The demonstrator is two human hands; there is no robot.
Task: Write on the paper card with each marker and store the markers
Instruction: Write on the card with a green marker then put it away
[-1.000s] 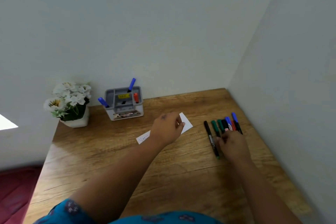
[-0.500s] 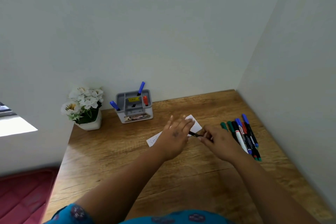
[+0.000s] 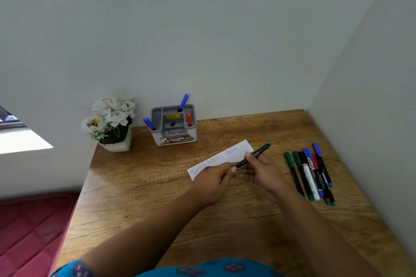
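Observation:
A white paper card (image 3: 227, 155) with three handwritten words lies on the wooden desk (image 3: 157, 186). Just in front of it, both hands hold one black marker with a green end (image 3: 258, 152), tilted up to the right. My right hand (image 3: 261, 173) grips its barrel. My left hand (image 3: 213, 181) pinches its lower end, where the cap is hidden by my fingers. Several more markers (image 3: 310, 173) lie in a row at the right. A grey organizer (image 3: 174, 135) at the back holds two blue markers and a red one.
A white pot of artificial flowers (image 3: 110, 123) stands at the back left corner. Walls close the desk at the back and right. The desk's left edge drops to a red mat (image 3: 29, 227).
My right hand took a black marker from the row and brought it left over the card's front edge. My left hand left the card and closed on the marker's lower end.

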